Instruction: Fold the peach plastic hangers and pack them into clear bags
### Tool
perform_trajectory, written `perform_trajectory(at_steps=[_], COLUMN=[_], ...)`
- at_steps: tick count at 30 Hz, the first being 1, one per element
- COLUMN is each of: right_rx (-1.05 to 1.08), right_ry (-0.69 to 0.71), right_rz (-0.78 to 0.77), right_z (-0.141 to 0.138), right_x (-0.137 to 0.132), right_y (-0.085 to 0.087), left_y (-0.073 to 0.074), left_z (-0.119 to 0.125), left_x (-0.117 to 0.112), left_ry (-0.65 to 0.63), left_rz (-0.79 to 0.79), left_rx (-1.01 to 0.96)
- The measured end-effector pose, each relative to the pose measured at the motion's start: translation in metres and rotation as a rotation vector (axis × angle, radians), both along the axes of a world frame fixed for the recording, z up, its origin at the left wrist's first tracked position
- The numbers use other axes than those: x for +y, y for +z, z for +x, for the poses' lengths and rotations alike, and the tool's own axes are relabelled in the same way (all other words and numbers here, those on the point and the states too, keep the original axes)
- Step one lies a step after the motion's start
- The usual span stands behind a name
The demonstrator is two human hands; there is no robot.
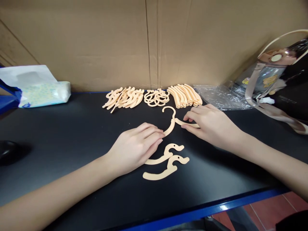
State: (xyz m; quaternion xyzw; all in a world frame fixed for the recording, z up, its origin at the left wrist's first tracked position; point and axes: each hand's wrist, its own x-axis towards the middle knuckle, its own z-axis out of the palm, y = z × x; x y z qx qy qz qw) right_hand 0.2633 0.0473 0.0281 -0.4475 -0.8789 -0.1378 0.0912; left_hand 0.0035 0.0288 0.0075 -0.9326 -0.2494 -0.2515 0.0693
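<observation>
A cream plastic clothes hanger (170, 127) lies on the black table with its hook pointing away from me and its two arms spread. The fingers of my left hand (138, 146) are closed on its left arm, hiding that end. My right hand (209, 125) pinches the right arm between thumb and fingers. Just below the hanger are two curved cream pieces, a nearer one (158, 175) and a farther one (157, 159), each with a hooked end and a small hole. My left hand partly covers the farther piece.
Along the back lie piles of curved pieces (127, 98), hooks (156, 98) and hanger arms (185, 95). Right of them are a clear plastic bag (221, 98) and a strapped bottle (267, 75). A tissue pack (43, 93) and dark mouse (8, 150) are left. Cardboard (96, 45) stands behind.
</observation>
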Motion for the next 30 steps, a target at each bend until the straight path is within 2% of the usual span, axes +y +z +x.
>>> perform_trajectory(at_steps=[2, 4, 7, 10, 13, 16, 18, 21, 25, 28, 30], right_rx=[0.036, 0.067, 0.11, 0.141, 0.181, 0.315, 0.481, 0.735, 0.926, 0.962, 0.936], right_ry=[0.172, 0.36, 0.466, 0.468, 0.504, 0.505, 0.449, 0.318, 0.229, 0.231, 0.246], right_rz=[-0.046, -0.172, -0.356, -0.42, -0.362, -0.317, -0.416, -0.676, -0.922, -1.007, -0.969], right_z=[0.0, -0.001, -0.003, -0.006, -0.009, -0.013, -0.016, -0.021, -0.027, -0.031, -0.033], right_x=[-0.002, -0.005, -0.01, -0.012, -0.011, -0.012, -0.014, -0.018, -0.021, -0.023, -0.024], right_y=[0.006, 0.01, 0.012, 0.008, 0.004, 0.003, 0.004, 0.005, 0.003, -0.001, -0.003], left_y=[0.001, 0.002, 0.003, 0.001, 0.0, 0.003, 0.006, 0.008, 0.01, 0.01, 0.011], left_z=[0.001, 0.001, -0.001, -0.003, -0.002, 0.002, 0.005, 0.009, 0.012, 0.013, 0.014], left_x=[-0.001, -0.001, -0.001, -0.002, -0.004, -0.009, -0.013, -0.018, -0.023, -0.027, -0.029], left_ry=[-0.016, -0.022, -0.041, -0.079, -0.094, -0.08, -0.047, 0.006, 0.053, 0.101, 0.114], left_rz=[0.023, 0.044, 0.043, 0.027, 0.025, 0.058, 0.093, 0.158, 0.207, 0.1, 0.05], left_rx=[-0.03, -0.071, -0.121, -0.142, -0.154, -0.11, -0.064, -0.012, 0.03, 0.019, 0.034])
